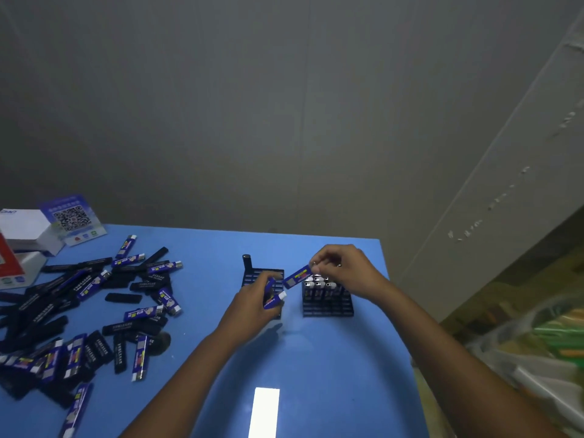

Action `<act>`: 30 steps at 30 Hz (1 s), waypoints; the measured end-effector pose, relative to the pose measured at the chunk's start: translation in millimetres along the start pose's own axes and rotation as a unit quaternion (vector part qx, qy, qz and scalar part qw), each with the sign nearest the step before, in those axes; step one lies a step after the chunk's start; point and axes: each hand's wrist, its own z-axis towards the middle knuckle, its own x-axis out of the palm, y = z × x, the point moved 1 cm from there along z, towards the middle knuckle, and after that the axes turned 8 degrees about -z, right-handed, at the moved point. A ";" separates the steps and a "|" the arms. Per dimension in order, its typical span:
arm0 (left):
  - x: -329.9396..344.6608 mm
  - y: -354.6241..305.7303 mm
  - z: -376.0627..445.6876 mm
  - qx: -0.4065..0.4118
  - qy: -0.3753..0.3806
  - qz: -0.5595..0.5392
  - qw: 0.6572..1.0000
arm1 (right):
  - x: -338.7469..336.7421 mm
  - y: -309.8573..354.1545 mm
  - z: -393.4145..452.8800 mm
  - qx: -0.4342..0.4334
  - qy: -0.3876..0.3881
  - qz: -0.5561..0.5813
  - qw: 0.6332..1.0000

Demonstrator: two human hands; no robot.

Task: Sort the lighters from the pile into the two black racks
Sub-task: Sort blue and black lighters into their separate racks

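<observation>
Our right hand (341, 267) pinches one blue lighter (298, 276) by its top end, slanting it down just above the right rack (328, 303). Our left hand (256, 301) grips a second blue lighter (274, 300) over the left rack (264, 278). The right rack holds a small cluster of upright lighters at its far rows, with its near slots unfilled; the left rack shows one dark lighter (246, 262) standing at its far corner. We judge the task barely begun: the pile (79, 314), blue and black mixed, sprawls across the left of the blue tabletop (316, 358).
</observation>
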 end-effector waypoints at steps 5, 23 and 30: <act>13.2 -9.5 -1.5 0.001 -0.001 -0.005 1.000 | -23.7 -21.7 -14.8 -0.005 -0.026 -0.086 0.996; 22.7 -18.1 8.0 -0.012 0.015 0.016 1.000 | -9.7 -64.4 -8.1 0.002 -0.023 -0.259 0.966; 28.0 -19.4 19.3 -0.021 0.018 0.005 1.000 | 3.4 -76.2 -5.1 0.002 -0.002 -0.312 0.950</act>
